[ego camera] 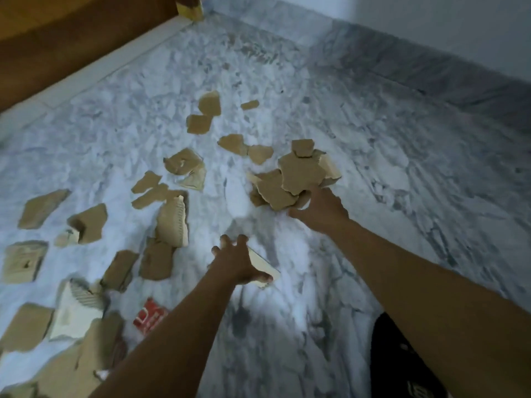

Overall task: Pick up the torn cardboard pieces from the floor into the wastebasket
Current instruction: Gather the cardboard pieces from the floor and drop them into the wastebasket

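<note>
Head view: marble floor [359,133] lies bare on the right up to the grey skirting [431,67]. Torn cardboard pieces [89,222] are scattered left, near the wood edge [71,38]. Right hand [319,211] is outstretched, gripping a stack of pieces [296,176]. Left hand [235,262], fingers curled, pinches one pale piece [263,264].

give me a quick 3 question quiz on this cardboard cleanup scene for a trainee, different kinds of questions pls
1. True or false: the right hand is empty.
2. What does the left hand have in its grip? A) a pale flat piece B) a wastebasket C) nothing
3. Fill in: the one brightly coloured scrap on the floor is ___.

Key:
1. False. It holds a bunch of brown pieces.
2. A
3. red
</note>
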Demonstrator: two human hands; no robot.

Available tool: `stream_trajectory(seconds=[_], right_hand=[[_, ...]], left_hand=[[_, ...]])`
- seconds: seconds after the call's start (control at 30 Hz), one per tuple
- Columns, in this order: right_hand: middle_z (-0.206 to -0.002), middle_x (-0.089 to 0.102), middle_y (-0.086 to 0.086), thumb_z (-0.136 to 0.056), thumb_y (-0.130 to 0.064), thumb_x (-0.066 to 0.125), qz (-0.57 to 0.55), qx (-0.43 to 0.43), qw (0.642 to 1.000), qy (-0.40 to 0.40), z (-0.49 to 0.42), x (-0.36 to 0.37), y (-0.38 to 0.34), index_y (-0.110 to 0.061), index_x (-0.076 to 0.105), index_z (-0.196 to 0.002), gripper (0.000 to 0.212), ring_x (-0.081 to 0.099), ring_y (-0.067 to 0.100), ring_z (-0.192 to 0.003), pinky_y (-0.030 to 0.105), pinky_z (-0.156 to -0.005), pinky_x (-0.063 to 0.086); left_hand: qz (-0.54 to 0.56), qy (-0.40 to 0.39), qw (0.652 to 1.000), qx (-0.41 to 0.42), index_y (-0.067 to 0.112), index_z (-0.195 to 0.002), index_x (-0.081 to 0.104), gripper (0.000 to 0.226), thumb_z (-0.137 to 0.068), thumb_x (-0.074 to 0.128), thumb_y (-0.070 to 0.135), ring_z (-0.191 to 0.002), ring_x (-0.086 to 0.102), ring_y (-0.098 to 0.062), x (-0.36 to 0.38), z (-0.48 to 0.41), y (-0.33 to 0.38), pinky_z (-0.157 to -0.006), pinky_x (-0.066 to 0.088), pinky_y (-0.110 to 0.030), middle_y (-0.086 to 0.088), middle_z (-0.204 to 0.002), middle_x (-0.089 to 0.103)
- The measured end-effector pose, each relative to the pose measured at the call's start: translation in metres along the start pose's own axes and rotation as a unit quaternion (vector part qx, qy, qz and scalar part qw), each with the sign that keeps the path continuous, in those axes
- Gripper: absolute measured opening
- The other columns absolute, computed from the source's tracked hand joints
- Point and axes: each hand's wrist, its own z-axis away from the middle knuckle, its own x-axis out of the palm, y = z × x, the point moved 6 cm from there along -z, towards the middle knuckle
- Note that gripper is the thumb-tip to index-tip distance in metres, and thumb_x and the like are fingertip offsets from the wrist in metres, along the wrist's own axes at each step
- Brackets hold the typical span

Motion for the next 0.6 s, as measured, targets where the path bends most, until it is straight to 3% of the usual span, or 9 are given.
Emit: stream_trajectory(seconds=[0.07, 0.13, 0.27, 0.4, 0.5, 0.6], right_hand=[[-0.149, 0.038, 0.008, -0.088, -0.057, 0.062, 0.094, -0.073, 0.993, 0.003, -0.024, 0.004, -0.022, -0.025, 0.034, -0.148, 0.073, 0.04, 0.042, -0.134, 0.055, -0.103, 0.042], [-0.155, 0.033, 0.008, -0.098, -0.04, 0.055, 0.2, -0.172, 0.964, -0.031, -0.041, 0.013, -0.047, -0.021, 0.031, -0.153, 0.063, 0.035, 0.041, -0.137, 0.054, -0.107, 0.035], [-0.156, 0.028, 0.005, -0.086, -0.034, 0.067, 0.281, -0.231, 0.928, -0.074, -0.072, 0.032, -0.069, -0.028, 0.02, -0.156, 0.085, 0.031, 0.039, -0.139, 0.058, -0.107, 0.033], [-0.132, 0.043, 0.007, -0.064, -0.047, 0.077, 0.351, -0.281, 0.893, -0.03, -0.081, 0.039, -0.081, -0.019, 0.041, -0.131, 0.081, 0.041, 0.033, -0.122, 0.048, -0.094, 0.037], [-0.126, 0.044, 0.006, -0.059, -0.058, 0.075, 0.337, -0.319, 0.886, -0.017, -0.083, 0.039, -0.08, -0.017, 0.04, -0.127, 0.087, 0.042, 0.031, -0.118, 0.046, -0.092, 0.035], [-0.125, 0.048, 0.006, -0.053, -0.07, 0.076, 0.311, -0.358, 0.88, -0.023, -0.08, 0.036, -0.078, -0.017, 0.03, -0.135, 0.108, 0.047, 0.031, -0.117, 0.048, -0.096, 0.04]], left_hand=[[-0.014, 0.052, 0.999, -0.002, 0.029, -0.135, 0.027, 0.109, -0.051, 0.088, 0.059, -0.122, 0.033, -0.037, 0.008, -0.007, 0.0, -0.095, 0.047, -0.052, -0.009, -0.133, 0.024], [-0.029, 0.084, 0.996, 0.02, 0.027, -0.127, 0.027, 0.102, -0.051, 0.09, 0.055, -0.114, 0.037, -0.035, 0.009, -0.016, -0.001, -0.094, 0.047, -0.05, -0.009, -0.128, 0.029], [0.014, 0.073, 0.997, 0.01, 0.026, -0.123, 0.034, 0.091, -0.055, 0.091, 0.047, -0.112, 0.044, -0.036, 0.007, -0.031, -0.013, -0.093, 0.046, -0.046, -0.008, -0.124, 0.039], [0.043, 0.033, 0.998, -0.02, 0.023, -0.115, 0.05, 0.079, -0.053, 0.091, 0.05, -0.108, 0.059, -0.028, 0.006, -0.032, -0.025, -0.087, 0.051, -0.04, -0.004, -0.118, 0.061], [0.036, -0.001, 0.999, -0.017, 0.016, -0.109, 0.068, 0.059, -0.064, 0.085, 0.051, -0.105, 0.062, -0.021, 0.002, -0.024, -0.022, -0.082, 0.049, -0.031, 0.001, -0.11, 0.066], [0.172, 0.016, 0.985, -0.004, 0.019, -0.083, 0.067, 0.025, -0.074, 0.082, 0.037, -0.084, 0.061, -0.012, -0.006, -0.02, -0.023, -0.063, 0.042, -0.02, 0.007, -0.086, 0.061]])
